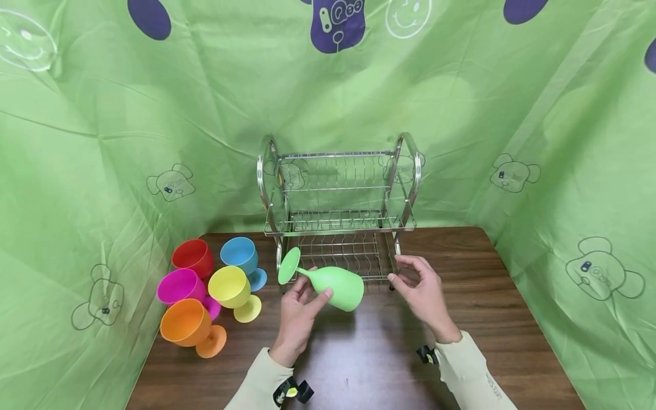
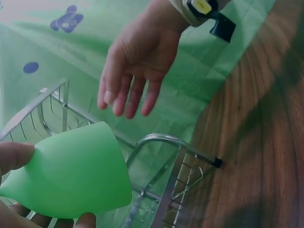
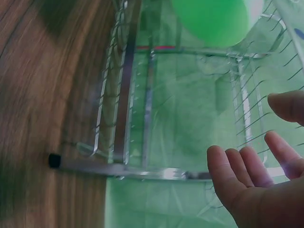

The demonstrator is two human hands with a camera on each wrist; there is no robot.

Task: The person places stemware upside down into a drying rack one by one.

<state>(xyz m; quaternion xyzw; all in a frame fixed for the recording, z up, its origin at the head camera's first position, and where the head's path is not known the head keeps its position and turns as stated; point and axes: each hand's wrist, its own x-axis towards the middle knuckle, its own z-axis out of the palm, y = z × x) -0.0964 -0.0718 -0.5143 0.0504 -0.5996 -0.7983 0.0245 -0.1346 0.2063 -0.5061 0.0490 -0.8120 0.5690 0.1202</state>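
Observation:
A light green plastic goblet (image 1: pixel 336 286) lies on its side in the air, its foot up to the left and its mouth to the right. My left hand (image 1: pixel 299 313) holds it round the bowl, thumb on the near side. In the left wrist view the goblet (image 2: pixel 76 173) shows between thumb and fingers. My right hand (image 1: pixel 421 290) holds nothing; its fingers are loosely bent near the front right corner of a two-tier metal dish rack (image 1: pixel 340 232). The right wrist view shows that hand (image 3: pixel 256 185) apart from the goblet (image 3: pixel 216 19).
On the left of the wooden table (image 1: pixel 389 353) stand several goblets: red (image 1: pixel 193 257), blue (image 1: pixel 240 254), yellow (image 1: pixel 229 286), magenta (image 1: pixel 179 286) and orange (image 1: pixel 184 323). Green cloth (image 1: pixel 215 114) with printed bears hangs behind and at both sides.

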